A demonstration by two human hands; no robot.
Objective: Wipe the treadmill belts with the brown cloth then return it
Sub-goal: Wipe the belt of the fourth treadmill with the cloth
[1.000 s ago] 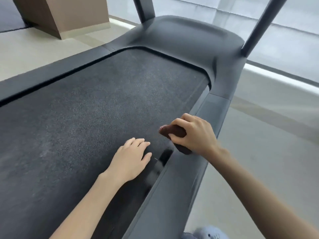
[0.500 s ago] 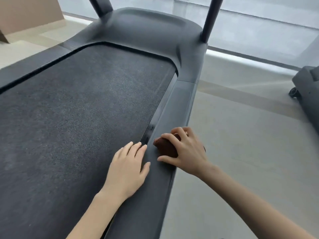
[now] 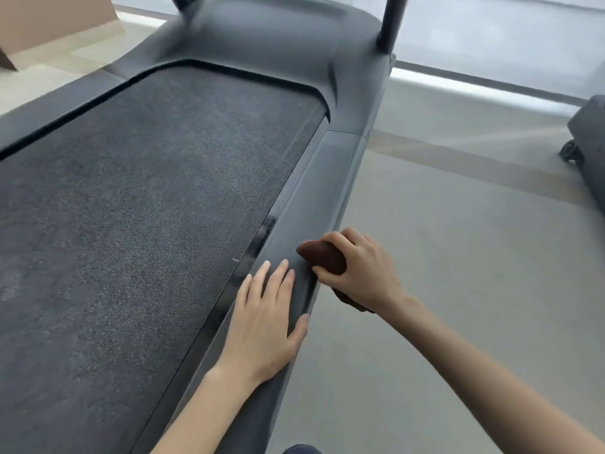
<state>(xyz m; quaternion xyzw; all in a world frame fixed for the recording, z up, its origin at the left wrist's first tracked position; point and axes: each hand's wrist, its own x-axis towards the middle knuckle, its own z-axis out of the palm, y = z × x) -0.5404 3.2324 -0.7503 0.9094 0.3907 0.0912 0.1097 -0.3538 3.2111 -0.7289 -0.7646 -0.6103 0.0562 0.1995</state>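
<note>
Brown cloth point(image 3: 324, 258) is bunched in the right hand point(image 3: 360, 270), whose fingers curl round it and press it onto the side rail point(image 3: 327, 178), likely for scrubbing. Just left of those fingers, the left hand point(image 3: 265, 319) lies flat, fingers straight, probably bracing; the belt point(image 3: 147, 191) lies further left.

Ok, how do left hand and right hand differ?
The left hand lies flat, fingers straight; the right hand is curled. The left hand holds nothing; the right hand grips the brown cloth. The left hand sits nearer the belt, the right hand at the outer edge of the side rail. Both rest on it.
</note>
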